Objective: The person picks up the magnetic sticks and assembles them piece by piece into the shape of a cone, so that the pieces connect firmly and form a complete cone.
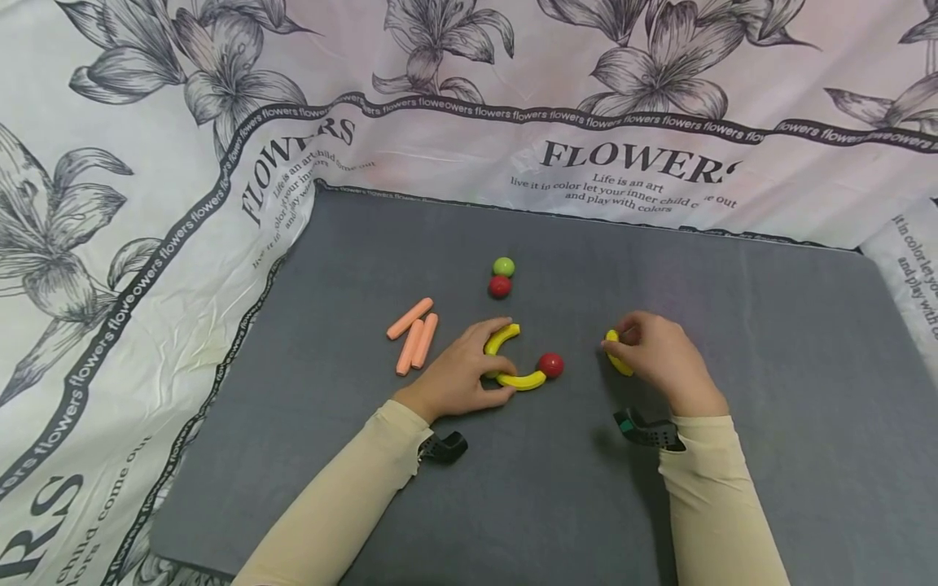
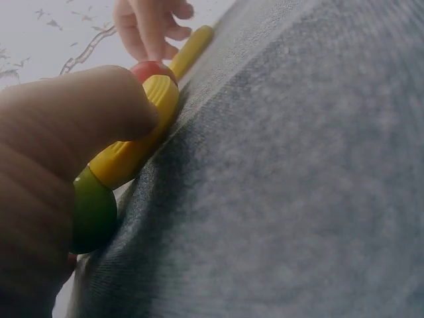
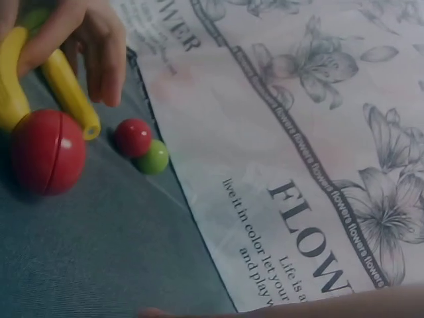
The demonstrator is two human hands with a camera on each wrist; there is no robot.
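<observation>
My left hand [image 1: 465,370] pinches the left end of a yellow toy banana [image 1: 526,381] between thumb and finger. A second toy banana [image 1: 494,338] curves upward inside the same hand, by its fingers. Between the two sits a green ball [image 2: 94,212], mostly hidden by the hand in the head view. At the right tip of the lower banana is a red ball [image 1: 551,365] with a seam round it. Farther right, my right hand [image 1: 663,358] pinches a third toy banana [image 1: 620,365], which lies on the table apart from the others.
Several pinkish-orange sticks [image 1: 420,342] lie left of the left hand. Farther back, a small green ball [image 1: 503,266] touches a red ball [image 1: 500,287]. The grey tabletop [image 1: 528,505] ends at a flower-printed cloth [image 1: 454,155] behind and on the left.
</observation>
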